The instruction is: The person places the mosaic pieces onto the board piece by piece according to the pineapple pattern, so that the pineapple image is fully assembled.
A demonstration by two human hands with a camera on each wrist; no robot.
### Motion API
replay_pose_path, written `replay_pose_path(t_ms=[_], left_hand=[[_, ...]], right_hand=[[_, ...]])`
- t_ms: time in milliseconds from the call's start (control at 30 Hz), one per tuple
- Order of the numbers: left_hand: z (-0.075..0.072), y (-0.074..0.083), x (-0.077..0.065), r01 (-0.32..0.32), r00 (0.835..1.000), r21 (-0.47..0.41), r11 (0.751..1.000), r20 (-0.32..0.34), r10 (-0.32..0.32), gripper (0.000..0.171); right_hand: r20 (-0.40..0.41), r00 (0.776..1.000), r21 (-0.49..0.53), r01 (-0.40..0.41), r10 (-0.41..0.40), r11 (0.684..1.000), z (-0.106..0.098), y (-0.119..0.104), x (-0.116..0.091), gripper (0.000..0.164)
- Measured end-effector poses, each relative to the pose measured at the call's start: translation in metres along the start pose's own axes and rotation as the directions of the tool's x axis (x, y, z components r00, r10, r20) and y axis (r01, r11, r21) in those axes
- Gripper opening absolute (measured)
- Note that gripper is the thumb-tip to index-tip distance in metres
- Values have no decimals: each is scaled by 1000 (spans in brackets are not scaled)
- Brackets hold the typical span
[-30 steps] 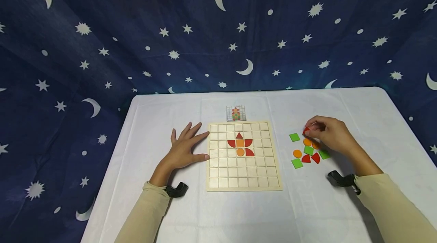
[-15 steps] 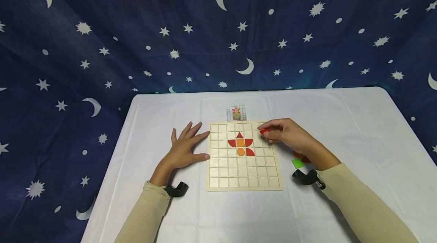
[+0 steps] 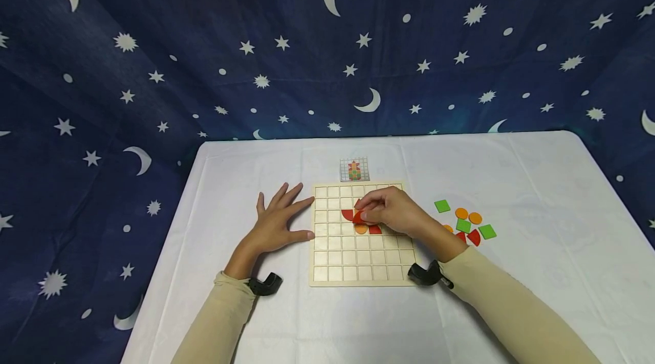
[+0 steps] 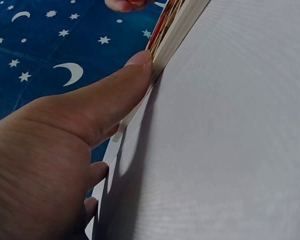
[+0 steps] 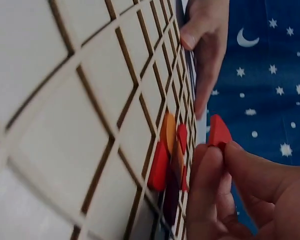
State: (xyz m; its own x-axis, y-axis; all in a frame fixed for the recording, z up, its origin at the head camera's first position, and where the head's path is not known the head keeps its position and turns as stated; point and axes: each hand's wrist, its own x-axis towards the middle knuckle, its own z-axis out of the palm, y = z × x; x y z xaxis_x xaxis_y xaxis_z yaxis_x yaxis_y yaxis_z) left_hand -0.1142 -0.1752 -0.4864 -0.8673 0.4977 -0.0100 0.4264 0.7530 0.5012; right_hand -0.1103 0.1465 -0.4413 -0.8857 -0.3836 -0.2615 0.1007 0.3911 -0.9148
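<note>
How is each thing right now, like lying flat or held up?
Board: flat, partly filled
Held red piece: pinched above the board
Placed orange circle: lying in one board square
Picture card: face up, flat
Loose green squares: lying on the table
Right grip: pinching that red piece
Left grip: spread, touching the board's edge
</note>
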Motion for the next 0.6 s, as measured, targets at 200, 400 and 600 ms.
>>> replay_pose_path(t_ms=[200, 400, 600], left_hand=[[-1, 0, -1, 6, 1000, -5, 1000, 0, -6, 84], [-1, 0, -1, 10, 1000, -8, 1000, 2, -10, 83], [-1, 1, 0, 8, 1000, -11, 1000, -1, -8, 83]], right_hand=[[-29, 999, -180, 31, -37, 983, 16, -4, 5, 8], [-29, 990, -322, 119, -135, 939, 27, -4, 6, 9], [-39, 980, -427, 163, -198, 890, 32, -4, 6, 7]])
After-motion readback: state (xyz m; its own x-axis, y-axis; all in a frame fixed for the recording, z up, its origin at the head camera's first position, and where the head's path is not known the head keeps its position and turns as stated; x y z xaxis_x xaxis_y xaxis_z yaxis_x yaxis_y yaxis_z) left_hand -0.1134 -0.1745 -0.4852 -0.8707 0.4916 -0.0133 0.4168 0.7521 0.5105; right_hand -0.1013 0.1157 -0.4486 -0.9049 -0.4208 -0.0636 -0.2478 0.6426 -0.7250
